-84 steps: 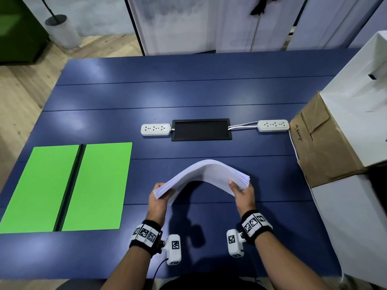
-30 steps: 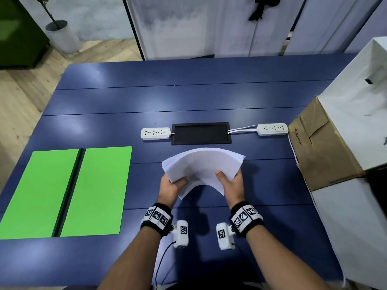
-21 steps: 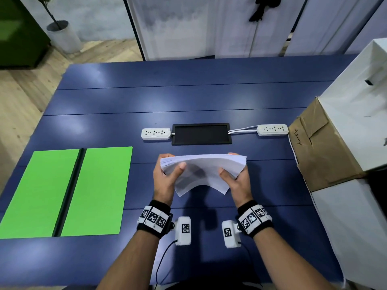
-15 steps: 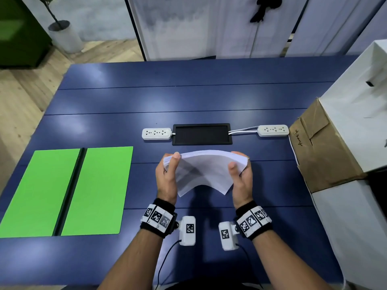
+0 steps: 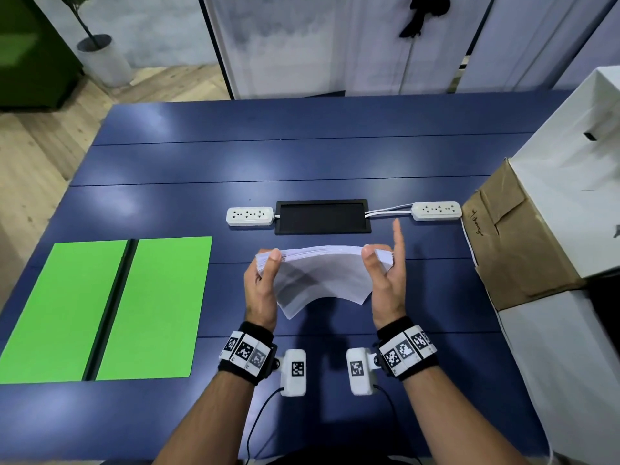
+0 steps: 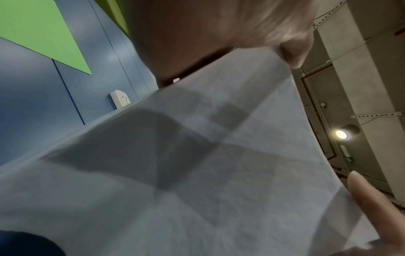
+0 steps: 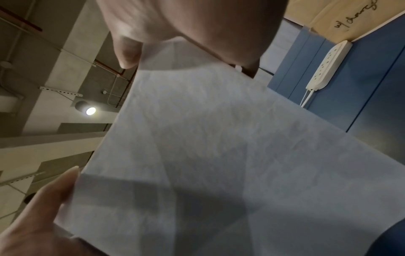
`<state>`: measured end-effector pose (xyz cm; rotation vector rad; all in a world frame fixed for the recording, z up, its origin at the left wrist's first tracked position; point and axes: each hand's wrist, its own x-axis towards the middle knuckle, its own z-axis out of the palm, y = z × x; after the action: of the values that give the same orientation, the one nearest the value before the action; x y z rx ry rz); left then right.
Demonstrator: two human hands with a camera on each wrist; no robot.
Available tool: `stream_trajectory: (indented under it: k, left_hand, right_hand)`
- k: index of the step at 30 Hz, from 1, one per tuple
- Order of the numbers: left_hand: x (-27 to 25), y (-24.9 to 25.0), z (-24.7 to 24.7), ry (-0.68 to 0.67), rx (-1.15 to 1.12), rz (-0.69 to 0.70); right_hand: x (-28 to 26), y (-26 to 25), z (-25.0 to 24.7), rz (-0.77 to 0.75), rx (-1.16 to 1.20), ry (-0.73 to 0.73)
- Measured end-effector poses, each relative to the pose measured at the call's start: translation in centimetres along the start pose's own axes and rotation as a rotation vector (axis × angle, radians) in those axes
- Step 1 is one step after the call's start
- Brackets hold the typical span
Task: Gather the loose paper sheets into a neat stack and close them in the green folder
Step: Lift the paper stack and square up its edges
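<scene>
Green folder lies open, lower left. Left hand grips the paper stack; right hand has widened its grip, fingers straight.

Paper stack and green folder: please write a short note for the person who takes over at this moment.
Left hand: grips the left end of the paper stack, thumb on the near face.
Right hand: flat against the right end, index finger straight.
Green folder: lies open on the table, left of the hands, nothing in it.
Done: sheets gathered in one stack, held on edge; its edges look slightly fanned.
Left: square the edges, lay the stack in the folder, close it.
</scene>
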<state>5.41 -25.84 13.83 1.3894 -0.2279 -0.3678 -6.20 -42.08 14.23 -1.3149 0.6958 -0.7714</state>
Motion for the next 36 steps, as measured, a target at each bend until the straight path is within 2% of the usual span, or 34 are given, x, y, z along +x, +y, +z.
stream_trajectory:
  k: [5,11,15,19,25,32,36]
  left_hand:
    - [0.0,-0.2,0.0,-0.028,0.036,0.040]
    - [0.3,-1.3,-1.0,-0.056,0.153,-0.004]
    - [0.6,-2.1,-1.4,-0.075,0.135,-0.038]
    - [0.5,-1.9,-1.4,-0.079,0.143,-0.009]
    - [0.7,-2.0,-1.6,-0.085,0.145,-0.050]
    - [0.7,-2.3,-1.2,-0.135,0.121,-0.058]
    - [0.9,-2.5,-1.3,-0.160,0.139,-0.058]
  right_hand:
    - [0.5,0.6,-0.1,0.020,0.046,-0.037]
    - [0.8,1.6,-0.7,0.021,0.016,-0.025]
    - [0.8,2.6,-1.0,0.071,-0.021,-0.120]
    - [1.1,2.1,-1.0,0.077,-0.010,-0.128]
    - [1.4,2.1,-1.4,0.105,0.032,-0.115]
    - [1.4,1.8,-1.4,0.073,0.073,-0.205]
    - [1.8,2.5,-1.5,0.094,0.046,-0.189]
